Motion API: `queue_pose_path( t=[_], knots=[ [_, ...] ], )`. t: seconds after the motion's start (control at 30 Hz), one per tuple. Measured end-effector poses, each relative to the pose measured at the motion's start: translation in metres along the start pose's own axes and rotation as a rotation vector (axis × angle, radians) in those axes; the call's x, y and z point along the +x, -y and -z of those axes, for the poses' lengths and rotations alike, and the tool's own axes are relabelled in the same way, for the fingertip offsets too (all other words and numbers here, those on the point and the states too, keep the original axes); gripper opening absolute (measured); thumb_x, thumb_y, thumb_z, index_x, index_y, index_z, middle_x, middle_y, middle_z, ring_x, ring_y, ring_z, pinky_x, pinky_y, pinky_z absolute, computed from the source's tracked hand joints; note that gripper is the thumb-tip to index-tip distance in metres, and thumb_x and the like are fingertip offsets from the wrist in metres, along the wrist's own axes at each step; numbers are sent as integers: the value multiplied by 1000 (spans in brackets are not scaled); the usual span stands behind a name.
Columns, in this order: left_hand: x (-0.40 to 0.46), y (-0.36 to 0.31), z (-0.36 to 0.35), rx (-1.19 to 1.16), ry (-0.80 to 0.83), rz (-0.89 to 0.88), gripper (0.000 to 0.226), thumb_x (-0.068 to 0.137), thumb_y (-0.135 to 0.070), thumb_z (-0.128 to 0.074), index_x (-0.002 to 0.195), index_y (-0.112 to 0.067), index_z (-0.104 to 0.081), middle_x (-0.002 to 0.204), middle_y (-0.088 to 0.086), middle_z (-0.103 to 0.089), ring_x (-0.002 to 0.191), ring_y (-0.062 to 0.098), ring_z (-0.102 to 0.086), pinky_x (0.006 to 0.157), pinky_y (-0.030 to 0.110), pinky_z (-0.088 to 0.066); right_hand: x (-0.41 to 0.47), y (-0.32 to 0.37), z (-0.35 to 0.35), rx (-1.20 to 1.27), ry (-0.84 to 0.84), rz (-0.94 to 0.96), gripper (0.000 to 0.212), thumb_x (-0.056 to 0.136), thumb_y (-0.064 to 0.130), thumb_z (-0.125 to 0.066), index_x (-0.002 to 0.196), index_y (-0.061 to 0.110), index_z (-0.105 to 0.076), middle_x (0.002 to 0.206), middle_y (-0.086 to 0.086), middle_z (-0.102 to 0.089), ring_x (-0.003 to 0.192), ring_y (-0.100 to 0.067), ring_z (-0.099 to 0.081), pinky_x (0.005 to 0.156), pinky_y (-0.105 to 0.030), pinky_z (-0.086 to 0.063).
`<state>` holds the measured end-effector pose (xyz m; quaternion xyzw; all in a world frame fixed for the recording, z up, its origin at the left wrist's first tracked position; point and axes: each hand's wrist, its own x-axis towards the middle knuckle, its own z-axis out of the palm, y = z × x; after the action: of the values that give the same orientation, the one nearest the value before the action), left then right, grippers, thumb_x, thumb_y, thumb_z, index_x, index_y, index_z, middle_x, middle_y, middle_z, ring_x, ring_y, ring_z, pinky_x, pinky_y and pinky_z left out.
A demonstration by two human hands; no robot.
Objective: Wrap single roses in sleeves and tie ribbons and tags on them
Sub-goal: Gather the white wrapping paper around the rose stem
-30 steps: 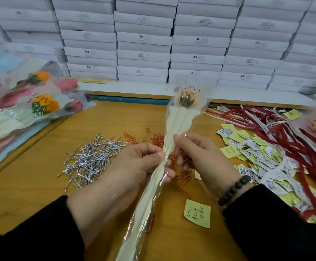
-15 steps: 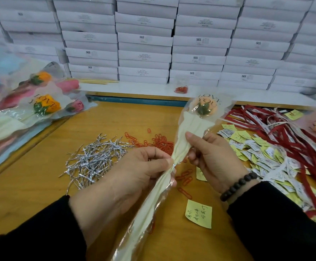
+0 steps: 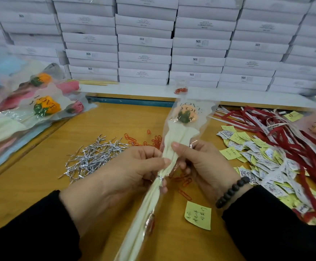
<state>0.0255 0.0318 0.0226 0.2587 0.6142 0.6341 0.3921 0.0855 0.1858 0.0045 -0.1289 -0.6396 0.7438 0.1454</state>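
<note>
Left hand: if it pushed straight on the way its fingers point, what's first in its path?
The left hand points right: past the sleeved rose it already grips, probably the right hand just behind it; depth unclear.

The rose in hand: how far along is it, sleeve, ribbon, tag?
Done: the rose sits in its sleeve, and a silver twist tie cinches the stem. In hand: left hand and right hand both grip the sleeve. Left: no ribbon or tag shows on it; the red ribbons and tags lie on the table.
</note>
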Motion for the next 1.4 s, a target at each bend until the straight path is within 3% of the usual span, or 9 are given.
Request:
queue_pose_path(
  t=[0.13,0.27,0.57,0.73,0.9,1.07,1.17,1.23,1.4],
  knots=[
    [-1,-4,8,48,70,34,13,68,-16,-74,65,-14,-62,57,11,-58,45,20,-61,47,22,-51,4,2,3,39,-95,-26,37,84,37,-62,94,1,-62,56,-4,-55,41,-10,-42,37,-17,-33],
    [-2,-5,11,97,173,75,13,71,-15,-69,75,-9,-59,63,14,-61,51,22,-63,54,28,-52,7,0,7,82,-166,-16,24,87,25,-61,94,2,-63,67,-9,-57,46,-13,-43,34,-17,-33],
    [2,-1,15,22,30,87,44,63,-29,-72,97,-2,-69,95,17,-71,73,20,-68,73,32,-53,-2,-13,-7,3,77,-36,11,80,15,-70,87,7,-67,76,-8,-69,58,-15,-55,44,-19,-44],
    [0,-5,21,7,34,88,22,68,-7,-74,90,-5,-72,86,14,-72,67,19,-69,61,25,-57,-1,-7,-8,10,37,-49,32,74,40,-72,74,10,-62,56,-5,-59,43,-15,-44,38,-21,-35],
    [-4,-10,25,76,156,163,20,69,0,-73,89,-1,-72,85,15,-73,66,19,-70,57,24,-56,4,-6,-2,74,-157,-78,46,77,41,-68,101,3,-57,70,-14,-67,55,-24,-53,57,-31,-47],
    [-4,-13,27,64,98,205,14,73,-18,-75,84,-8,-75,86,12,-73,69,18,-70,58,24,-56,2,-7,-1,37,-67,-41,46,58,45,-72,80,7,-59,54,-5,-63,38,-14,-54,42,-24,-46],
    [-1,-11,30,-7,2,199,39,68,-28,-70,96,-2,-70,89,14,-72,70,19,-69,63,26,-58,-2,-7,-8,-16,-29,-38,59,48,53,-83,79,6,-64,84,-29,-67,64,-25,-61,69,-48,-57],
    [0,-10,31,-22,-10,189,42,68,-28,-70,100,0,-68,94,16,-71,73,20,-69,68,28,-57,-4,-7,-12,-10,-59,-59,76,42,56,-82,94,5,-58,111,-39,-53,80,-30,-54,89,-63,-43],
    [0,-8,28,-65,12,162,29,72,-19,-67,94,-1,-71,92,17,-71,70,20,-69,62,26,-57,-4,-6,-13,9,-67,-47,78,36,56,-83,91,9,-54,107,-39,-57,80,-34,-55,87,-66,-42]
  ],
)
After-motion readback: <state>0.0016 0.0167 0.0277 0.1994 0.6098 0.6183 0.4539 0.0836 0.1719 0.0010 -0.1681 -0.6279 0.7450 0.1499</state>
